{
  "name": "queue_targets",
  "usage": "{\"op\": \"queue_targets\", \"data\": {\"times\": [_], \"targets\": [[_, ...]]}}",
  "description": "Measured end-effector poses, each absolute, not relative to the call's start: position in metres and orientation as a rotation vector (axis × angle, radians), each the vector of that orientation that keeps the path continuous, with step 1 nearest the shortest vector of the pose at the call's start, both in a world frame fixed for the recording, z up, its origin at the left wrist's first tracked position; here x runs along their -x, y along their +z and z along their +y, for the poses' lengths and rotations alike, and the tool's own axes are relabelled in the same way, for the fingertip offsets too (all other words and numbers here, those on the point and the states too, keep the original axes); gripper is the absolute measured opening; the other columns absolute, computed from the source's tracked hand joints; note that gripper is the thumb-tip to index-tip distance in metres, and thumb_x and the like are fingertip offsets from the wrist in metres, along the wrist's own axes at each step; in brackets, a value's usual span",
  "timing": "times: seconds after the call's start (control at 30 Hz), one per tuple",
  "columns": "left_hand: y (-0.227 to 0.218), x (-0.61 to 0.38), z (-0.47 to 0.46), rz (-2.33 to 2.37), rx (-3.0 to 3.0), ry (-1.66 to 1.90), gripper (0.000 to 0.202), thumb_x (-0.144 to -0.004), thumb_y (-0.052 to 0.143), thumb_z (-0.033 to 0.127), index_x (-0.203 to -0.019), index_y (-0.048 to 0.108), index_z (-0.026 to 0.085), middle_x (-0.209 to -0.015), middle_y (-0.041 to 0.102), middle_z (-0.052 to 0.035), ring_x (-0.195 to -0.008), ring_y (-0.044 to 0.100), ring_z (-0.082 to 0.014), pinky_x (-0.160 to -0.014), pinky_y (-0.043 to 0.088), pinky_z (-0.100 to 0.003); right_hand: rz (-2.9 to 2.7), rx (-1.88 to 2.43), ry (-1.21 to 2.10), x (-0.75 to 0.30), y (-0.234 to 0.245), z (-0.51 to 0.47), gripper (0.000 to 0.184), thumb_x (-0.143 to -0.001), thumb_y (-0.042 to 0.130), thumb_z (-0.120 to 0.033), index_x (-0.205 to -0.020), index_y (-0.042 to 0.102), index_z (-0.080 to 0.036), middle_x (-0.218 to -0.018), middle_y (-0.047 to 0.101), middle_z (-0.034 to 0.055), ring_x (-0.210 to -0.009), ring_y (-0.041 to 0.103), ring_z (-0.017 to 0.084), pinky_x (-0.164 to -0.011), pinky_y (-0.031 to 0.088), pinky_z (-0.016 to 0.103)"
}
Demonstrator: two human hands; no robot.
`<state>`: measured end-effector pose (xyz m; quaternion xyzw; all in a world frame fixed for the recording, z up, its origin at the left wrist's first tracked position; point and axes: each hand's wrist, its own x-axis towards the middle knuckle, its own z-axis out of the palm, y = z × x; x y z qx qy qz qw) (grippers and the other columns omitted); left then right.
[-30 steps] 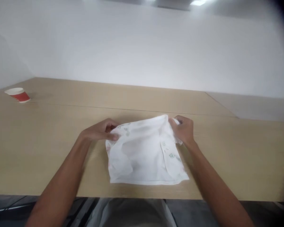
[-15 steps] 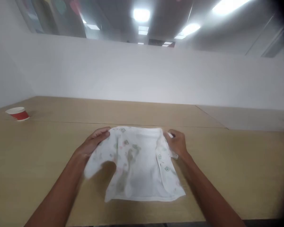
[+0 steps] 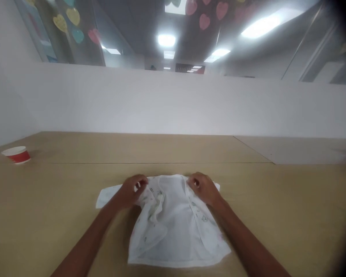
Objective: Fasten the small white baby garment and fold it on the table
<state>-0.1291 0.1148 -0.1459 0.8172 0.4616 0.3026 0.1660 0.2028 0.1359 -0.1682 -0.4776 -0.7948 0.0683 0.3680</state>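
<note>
A small white shirt [image 3: 175, 227] with a faint printed pattern lies spread on the light wooden table [image 3: 291, 207], collar end away from me. My left hand [image 3: 131, 191] pinches the cloth at the left of the collar, fingers curled. My right hand [image 3: 203, 188] grips the cloth at the right of the collar. One short sleeve [image 3: 105, 196] sticks out flat to the left, past my left hand. The front panels lie partly folded open over the body of the shirt.
A red and white paper cup [image 3: 16, 154] stands at the far left of the table. A white partition wall [image 3: 173, 102] runs along the table's far edge. Ceiling lights and paper hearts show above it.
The camera tilted up. Both hands slid inward along the top of the shirt toward the collar. The left sleeve, lifted earlier, now lies flat on the table.
</note>
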Motion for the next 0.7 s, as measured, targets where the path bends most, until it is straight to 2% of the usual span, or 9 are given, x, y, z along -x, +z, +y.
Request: {"op": "queue_targets", "data": {"times": [0.07, 0.13, 0.2, 0.23, 0.33, 0.47, 0.57, 0.63, 0.7], "targets": [[-0.153, 0.116, 0.109, 1.201, -2.259, 0.761, 0.024, -0.095, 0.042, 0.035, -0.107, 0.055, 0.019, -0.109, 0.056, -0.0071, -0.096, 0.053, -0.0217, -0.085, 0.043, -0.033, -2.053, 1.284, 0.293, -0.192, -0.169, 0.129, 0.024, -0.090, 0.053, -0.037, -0.080, 0.056, -0.016, -0.071, 0.053, 0.0010, -0.065, 0.048, 0.014, -0.060, 0.033, 0.025], [-0.161, 0.107, 0.106, 1.190, -2.319, 0.679, 0.028, -0.095, 0.043, 0.033, -0.118, 0.052, 0.020, -0.120, 0.051, -0.0080, -0.110, 0.047, -0.0233, -0.096, 0.038, -0.036, -2.045, 1.395, 0.318, -0.182, -0.174, 0.124, 0.036, -0.085, 0.061, -0.047, -0.108, 0.057, -0.019, -0.072, 0.054, -0.0002, -0.064, 0.049, 0.015, -0.057, 0.030, 0.024], [-0.165, 0.103, 0.103, 1.238, -2.401, 0.616, 0.032, -0.094, 0.047, 0.032, -0.124, 0.050, 0.021, -0.127, 0.046, -0.0081, -0.118, 0.041, -0.0247, -0.102, 0.033, -0.039, -2.073, 1.476, 0.258, -0.177, -0.180, 0.123, 0.054, -0.081, 0.064, -0.039, -0.130, 0.047, -0.022, -0.074, 0.055, -0.0004, -0.064, 0.048, 0.016, -0.056, 0.027, 0.023], [-0.164, 0.102, 0.102, 1.258, -2.427, 0.591, 0.032, -0.093, 0.049, 0.032, -0.122, 0.051, 0.020, -0.126, 0.047, -0.0080, -0.117, 0.042, -0.0252, -0.101, 0.033, -0.040, -2.091, 1.468, 0.226, -0.176, -0.183, 0.125, 0.051, -0.081, 0.061, -0.029, -0.129, 0.049, -0.022, -0.075, 0.055, -0.0002, -0.064, 0.048, 0.016, -0.056, 0.027, 0.024], [-0.157, 0.103, 0.097, 1.297, -2.399, 0.553, 0.021, -0.094, 0.043, 0.032, -0.098, 0.056, 0.017, -0.103, 0.055, -0.0068, -0.097, 0.050, -0.0239, -0.086, 0.040, -0.039, -2.005, 1.265, 0.290, -0.179, -0.185, 0.134, 0.031, -0.077, 0.047, -0.010, -0.104, 0.062, -0.018, -0.072, 0.055, -0.0004, -0.062, 0.047, 0.013, -0.059, 0.031, 0.023], [-0.156, 0.106, 0.102, 1.369, -2.274, 0.612, 0.029, -0.095, 0.040, 0.033, -0.072, 0.047, 0.017, -0.074, 0.050, -0.0021, -0.068, 0.047, -0.0186, -0.063, 0.038, -0.032, -1.818, 1.069, 0.442, -0.180, -0.179, 0.139, 0.018, -0.086, 0.046, -0.019, -0.090, 0.063, -0.015, -0.072, 0.056, 0.0002, -0.061, 0.047, 0.012, -0.060, 0.036, 0.021], [-0.163, 0.103, 0.117, 1.264, -2.352, 0.679, 0.016, -0.091, 0.043, 0.022, -0.088, 0.058, 0.018, -0.090, 0.055, -0.0039, -0.084, 0.051, -0.0201, -0.076, 0.041, -0.033, -1.898, 1.024, 0.510, -0.167, -0.171, 0.122, 0.016, -0.086, 0.047, -0.019, -0.083, 0.062, -0.014, -0.074, 0.057, 0.0006, -0.063, 0.048, 0.011, -0.060, 0.035, 0.021], [-0.164, 0.098, 0.128, 1.167, -2.450, 0.604, 0.028, -0.085, 0.047, 0.012, -0.107, 0.060, 0.021, -0.114, 0.052, -0.0062, -0.106, 0.047, -0.0231, -0.094, 0.037, -0.038, -2.029, 1.015, 0.625, -0.153, -0.166, 0.101, 0.013, -0.083, 0.051, -0.020, -0.076, 0.061, -0.015, -0.070, 0.056, -0.0014, -0.060, 0.047, 0.010, -0.058, 0.032, 0.021], [-0.160, 0.090, 0.137, 1.132, -2.519, 0.444, 0.041, -0.077, 0.052, 0.005, -0.113, 0.060, 0.023, -0.121, 0.048, -0.0067, -0.115, 0.042, -0.0254, -0.099, 0.032, -0.041, -2.146, 1.103, 0.657, -0.138, -0.164, 0.079, 0.021, -0.077, 0.065, -0.030, -0.064, 0.057, -0.015, -0.063, 0.054, -0.0030, -0.056, 0.044, 0.010, -0.055, 0.027, 0.022]]}}
